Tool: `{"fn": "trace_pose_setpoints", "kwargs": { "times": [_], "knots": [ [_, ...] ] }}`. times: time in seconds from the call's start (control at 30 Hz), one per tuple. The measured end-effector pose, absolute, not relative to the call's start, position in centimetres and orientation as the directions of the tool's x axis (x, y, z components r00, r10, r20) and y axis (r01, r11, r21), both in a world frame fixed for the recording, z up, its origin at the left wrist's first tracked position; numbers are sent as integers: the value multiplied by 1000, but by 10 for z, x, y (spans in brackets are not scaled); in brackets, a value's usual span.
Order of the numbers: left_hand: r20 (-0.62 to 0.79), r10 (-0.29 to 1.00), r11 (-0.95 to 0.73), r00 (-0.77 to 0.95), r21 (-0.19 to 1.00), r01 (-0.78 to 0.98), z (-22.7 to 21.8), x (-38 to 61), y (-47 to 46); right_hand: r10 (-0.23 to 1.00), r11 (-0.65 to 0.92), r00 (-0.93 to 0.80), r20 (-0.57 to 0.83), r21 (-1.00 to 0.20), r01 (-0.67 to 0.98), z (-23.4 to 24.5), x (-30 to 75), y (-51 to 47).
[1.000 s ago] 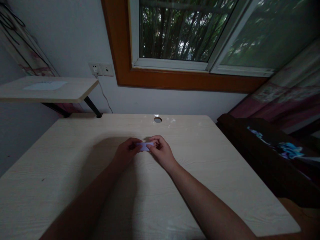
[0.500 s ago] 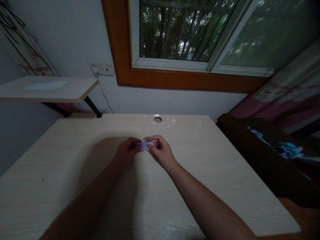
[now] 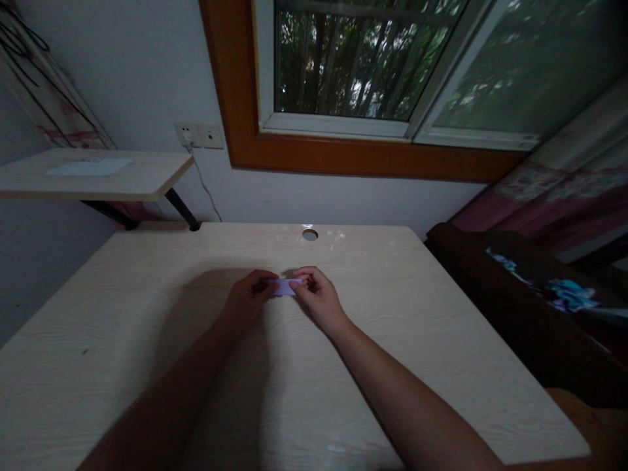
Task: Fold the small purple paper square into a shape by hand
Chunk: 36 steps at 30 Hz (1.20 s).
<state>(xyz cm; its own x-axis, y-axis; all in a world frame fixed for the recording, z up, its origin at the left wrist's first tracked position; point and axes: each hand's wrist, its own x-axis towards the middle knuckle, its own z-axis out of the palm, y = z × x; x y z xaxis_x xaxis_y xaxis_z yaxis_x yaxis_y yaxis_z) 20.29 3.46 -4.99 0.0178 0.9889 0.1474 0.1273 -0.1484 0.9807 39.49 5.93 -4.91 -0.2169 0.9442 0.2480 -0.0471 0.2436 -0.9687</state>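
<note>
- Strip of pale purple material (image 3: 283, 288), flat-looking and longer from side to side than front to back, sits between the two hands over the middle of the desk (image 3: 422, 379); whether it touches the wood cannot be told.
- Left hand (image 3: 245, 293) has its thumb and fingers clamped on the strip's left end.
- Right hand (image 3: 321, 297) pinches the strip's right end, its thumb on the near face and its other fingers curled behind; the two hands are close together but apart.
- Shadow falls across the desk beside and below the left forearm.
- Round hole (image 3: 310, 235) pierces the desk near its far edge, beyond the hands.
- Small dark speck (image 3: 85, 352) lies on the desk well to the left.
- Raised shelf (image 3: 152, 173) stands on dark legs at the far left, with a pale sheet (image 3: 88, 167) on it.
- Wall sockets (image 3: 199, 135) sit beyond the shelf, a thin cable (image 3: 209, 190) hanging below a plug.
- Brown-framed window (image 3: 343, 157) faces the desk, with greenery showing through the glass.
- Dark furniture (image 3: 490, 281) stands at the right, bearing a crumpled blue item (image 3: 572, 294).
</note>
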Motion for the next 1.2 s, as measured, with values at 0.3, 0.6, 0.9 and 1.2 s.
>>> {"fn": "trace_pose_setpoints", "kwargs": {
  "times": [0.3, 0.6, 0.9, 1.2],
  "knots": [
    [163, 987, -160, 0, 969, 187, -46, 203, 34, 947, 241, -207, 244, -970, -42, -46, 396, 58],
    [190, 982, -179, -22, 956, 233, -42, 204, 32, 955, 215, -184, 231, -971, -102, -43, 394, 57],
    [177, 984, -162, -39, 957, 241, -42, 204, 31, 957, 234, -163, 238, -971, -48, -45, 395, 58],
    [186, 980, -161, -70, 950, 268, -40, 204, 32, 956, 235, -173, 236, -972, -27, -47, 396, 59]
  ]
}}
